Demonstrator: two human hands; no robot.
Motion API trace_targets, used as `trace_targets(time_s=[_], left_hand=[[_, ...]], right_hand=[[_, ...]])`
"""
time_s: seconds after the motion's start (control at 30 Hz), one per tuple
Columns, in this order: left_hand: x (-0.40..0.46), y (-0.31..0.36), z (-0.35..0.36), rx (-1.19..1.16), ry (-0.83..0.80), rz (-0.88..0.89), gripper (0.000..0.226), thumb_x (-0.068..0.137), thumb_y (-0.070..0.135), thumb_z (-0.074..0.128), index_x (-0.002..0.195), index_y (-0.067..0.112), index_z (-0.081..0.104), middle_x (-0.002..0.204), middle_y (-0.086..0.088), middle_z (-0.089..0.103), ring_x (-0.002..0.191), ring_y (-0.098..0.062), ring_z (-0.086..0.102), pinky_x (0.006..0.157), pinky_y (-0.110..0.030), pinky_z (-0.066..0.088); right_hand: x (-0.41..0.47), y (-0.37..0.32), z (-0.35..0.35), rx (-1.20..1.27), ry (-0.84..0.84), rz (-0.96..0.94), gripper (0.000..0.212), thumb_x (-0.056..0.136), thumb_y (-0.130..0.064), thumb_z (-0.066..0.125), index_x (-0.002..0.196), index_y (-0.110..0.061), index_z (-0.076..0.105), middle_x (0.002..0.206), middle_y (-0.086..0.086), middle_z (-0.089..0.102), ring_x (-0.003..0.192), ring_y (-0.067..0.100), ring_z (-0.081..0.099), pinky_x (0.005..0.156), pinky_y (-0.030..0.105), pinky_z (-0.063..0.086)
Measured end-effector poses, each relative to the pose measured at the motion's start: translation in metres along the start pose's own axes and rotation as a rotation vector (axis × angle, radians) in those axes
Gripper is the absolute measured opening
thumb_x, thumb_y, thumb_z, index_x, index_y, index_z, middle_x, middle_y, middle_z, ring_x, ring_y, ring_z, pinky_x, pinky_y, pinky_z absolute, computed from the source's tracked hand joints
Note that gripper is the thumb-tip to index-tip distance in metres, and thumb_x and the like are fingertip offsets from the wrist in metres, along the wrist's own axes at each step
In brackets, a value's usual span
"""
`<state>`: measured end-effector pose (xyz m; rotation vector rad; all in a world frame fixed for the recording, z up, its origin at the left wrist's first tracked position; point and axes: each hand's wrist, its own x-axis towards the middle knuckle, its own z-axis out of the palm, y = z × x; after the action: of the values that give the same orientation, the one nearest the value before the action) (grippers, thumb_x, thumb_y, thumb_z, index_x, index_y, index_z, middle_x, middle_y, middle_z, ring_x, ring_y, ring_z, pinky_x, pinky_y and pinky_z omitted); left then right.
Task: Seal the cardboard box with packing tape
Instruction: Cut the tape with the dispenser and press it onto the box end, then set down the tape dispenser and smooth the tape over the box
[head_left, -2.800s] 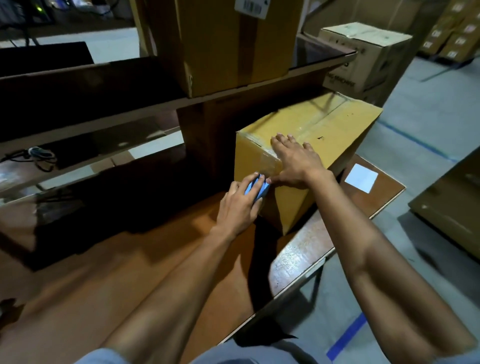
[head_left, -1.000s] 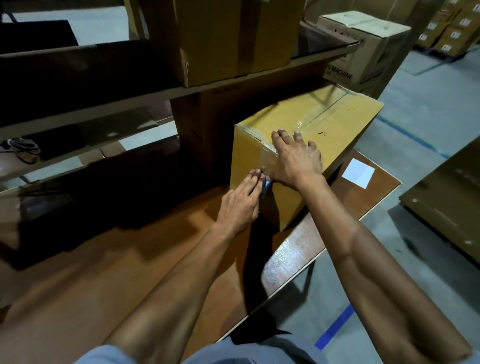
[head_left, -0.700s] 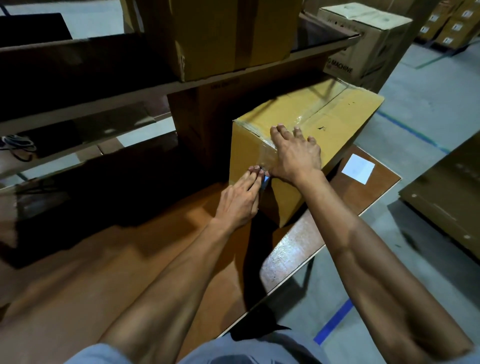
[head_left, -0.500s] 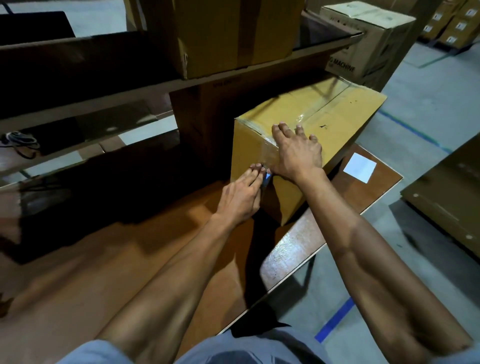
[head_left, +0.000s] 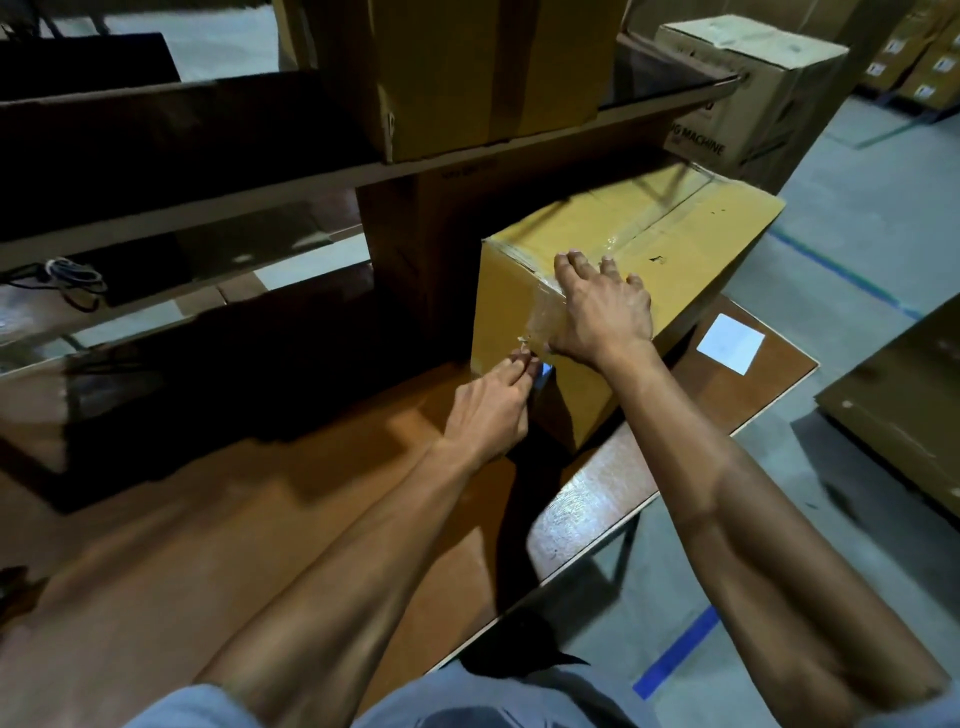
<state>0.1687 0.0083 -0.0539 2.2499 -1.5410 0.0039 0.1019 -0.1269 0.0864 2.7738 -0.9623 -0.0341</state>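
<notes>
The closed yellow-brown cardboard box stood on the orange-brown wooden worktop, stiff-walled and probably steadiest braced at its near top edge, where the right hand lay flat, grip open; the left hand pinched thin, clingy clear packing tape

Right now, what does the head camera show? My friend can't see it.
Two bare hands work at a cardboard box on a wooden table: the right hand presses clear tape over its near edge, and the left hand holds something small and blue.
</notes>
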Motion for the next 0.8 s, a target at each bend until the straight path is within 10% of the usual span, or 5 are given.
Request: trace_targets(time_s=[0.3, 0.5, 0.8], left_hand=[[-0.020, -0.014, -0.013, 0.115, 0.076, 0.025, 0.059, 0.115, 0.034, 0.047, 0.169, 0.010, 0.039, 0.178, -0.008, 0.032, 0.166, -0.020, 0.027, 0.109, -0.045, 0.057], [-0.033, -0.027, -0.022, 0.148, 0.207, 0.077, 0.054, 0.108, 0.030, 0.063, 0.156, 0.007, 0.058, 0.164, -0.012, 0.054, 0.154, -0.025, 0.051, 0.106, -0.038, 0.058], [-0.037, -0.062, -0.017, -0.416, 0.032, -0.389, 0.043, 0.102, 0.030, 0.073, 0.143, 0.019, 0.072, 0.144, -0.001, 0.073, 0.136, -0.020, 0.066, 0.106, -0.030, 0.052]], right_hand=[[0.001, 0.004, 0.011, 0.083, 0.071, -0.072, 0.145, 0.069, -0.061, 0.092, 0.170, -0.018, -0.004, 0.180, 0.007, 0.008, 0.164, 0.034, 0.020, 0.127, 0.059, 0.032], [-0.010, 0.002, 0.026, -0.042, 0.212, -0.286, 0.103, 0.097, -0.048, 0.069, 0.171, -0.021, 0.003, 0.179, 0.008, 0.001, 0.166, 0.028, 0.007, 0.134, 0.054, 0.015], [-0.034, -0.034, 0.100, 0.056, 0.075, -0.579, 0.096, 0.090, -0.012, 0.070, 0.170, -0.019, 0.017, 0.179, 0.005, 0.015, 0.167, 0.025, 0.008, 0.135, 0.050, 0.008]])
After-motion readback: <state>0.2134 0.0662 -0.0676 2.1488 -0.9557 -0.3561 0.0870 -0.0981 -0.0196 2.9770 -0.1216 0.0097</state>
